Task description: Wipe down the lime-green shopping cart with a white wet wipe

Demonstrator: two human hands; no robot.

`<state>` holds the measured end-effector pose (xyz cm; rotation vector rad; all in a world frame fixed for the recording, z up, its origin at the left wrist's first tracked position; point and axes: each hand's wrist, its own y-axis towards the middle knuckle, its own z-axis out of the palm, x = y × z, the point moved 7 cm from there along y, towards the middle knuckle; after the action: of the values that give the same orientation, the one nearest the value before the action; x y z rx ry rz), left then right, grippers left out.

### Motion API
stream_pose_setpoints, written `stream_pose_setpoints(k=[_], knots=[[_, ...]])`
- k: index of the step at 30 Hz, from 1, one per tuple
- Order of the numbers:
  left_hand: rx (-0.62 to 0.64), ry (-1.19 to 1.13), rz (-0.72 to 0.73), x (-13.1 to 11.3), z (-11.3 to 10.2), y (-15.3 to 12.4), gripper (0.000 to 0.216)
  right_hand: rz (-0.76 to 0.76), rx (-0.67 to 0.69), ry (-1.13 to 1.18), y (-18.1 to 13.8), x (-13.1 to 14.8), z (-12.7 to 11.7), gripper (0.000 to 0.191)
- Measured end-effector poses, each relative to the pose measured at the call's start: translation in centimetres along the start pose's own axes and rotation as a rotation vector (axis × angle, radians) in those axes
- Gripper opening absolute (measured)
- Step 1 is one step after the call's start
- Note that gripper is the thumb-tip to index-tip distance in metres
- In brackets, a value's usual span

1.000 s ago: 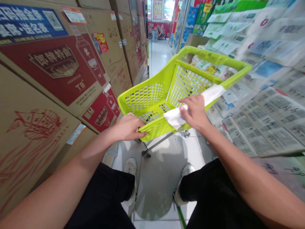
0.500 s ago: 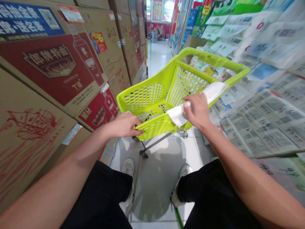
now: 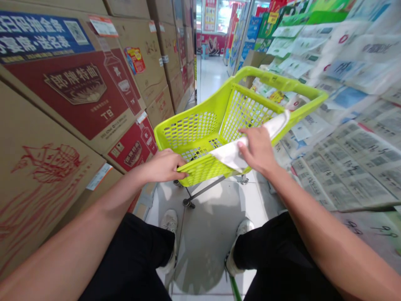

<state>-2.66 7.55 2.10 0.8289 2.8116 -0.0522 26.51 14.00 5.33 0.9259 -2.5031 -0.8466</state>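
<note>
In front of me stands a lime-green shopping cart with perforated plastic sides, turned at an angle across the aisle. My left hand is closed round the corner of its near rim. Over the near side rim lies a white cloth, one end hanging outside the basket and the other stretching up toward the handle. My right hand grips the cloth against that rim, thumb on the near side and fingers over the top. Small casters show beneath the cart on a grey metal frame.
Stacked cardboard cartons wall the left side close to my arm. On the right rise piles of wrapped tissue packs. The tiled floor runs on beyond the cart. A green strip lies by my right shoe.
My right hand and the cloth have slid slightly along the rim, toward my left hand; the cloth's upper end has folded. The left hand keeps its hold, and the view has shifted a little.
</note>
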Motion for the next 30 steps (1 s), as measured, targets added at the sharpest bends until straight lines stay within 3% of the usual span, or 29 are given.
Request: stream_pose_setpoints(k=[2, 4, 9, 11, 13, 16, 18, 20, 25, 27, 30], knots=[[0.071, 0.020, -0.023, 0.3, 0.5, 0.0, 0.027, -0.133, 0.091, 0.077, -0.3, 3.8, 1.6, 0.064], [0.089, 0.034, -0.040, 0.7, 0.4, 0.0, 0.029, -0.183, 0.125, 0.060, -0.2, 4.3, 2.0, 0.061], [0.110, -0.020, -0.017, 0.1, 0.3, 0.2, 0.032, 0.103, -0.056, -0.179, 0.7, -4.9, -1.0, 0.047], [0.105, 0.027, -0.058, -0.4, 0.4, 0.5, 0.031, 0.166, -0.122, -0.187, 0.5, -5.7, -1.1, 0.045], [0.105, 0.104, -0.107, -1.1, 0.6, 0.9, 0.029, 0.118, -0.108, -0.131, 0.1, -2.7, 0.3, 0.050], [0.103, 0.205, -0.146, -1.8, 0.6, 1.3, 0.025, -0.105, 0.042, 0.009, -0.9, 5.3, 3.4, 0.062], [0.086, 0.226, -0.121, -1.7, 0.6, 1.3, 0.024, -0.201, 0.123, 0.048, -1.1, 8.2, 4.4, 0.069], [0.073, 0.209, -0.062, -1.4, 0.6, 1.2, 0.026, -0.211, 0.158, 0.017, -0.8, 7.1, 4.0, 0.070], [0.047, 0.132, 0.042, -1.3, 1.0, 1.0, 0.034, 0.089, -0.004, -0.135, 0.4, -3.1, 0.3, 0.057], [0.036, 0.154, 0.040, -2.0, 1.3, 1.1, 0.034, 0.140, -0.054, -0.106, 0.1, -3.1, 0.2, 0.054], [0.027, 0.199, 0.016, -3.2, 1.5, 1.3, 0.034, 0.015, 0.036, 0.033, -1.0, 2.4, 2.4, 0.058]])
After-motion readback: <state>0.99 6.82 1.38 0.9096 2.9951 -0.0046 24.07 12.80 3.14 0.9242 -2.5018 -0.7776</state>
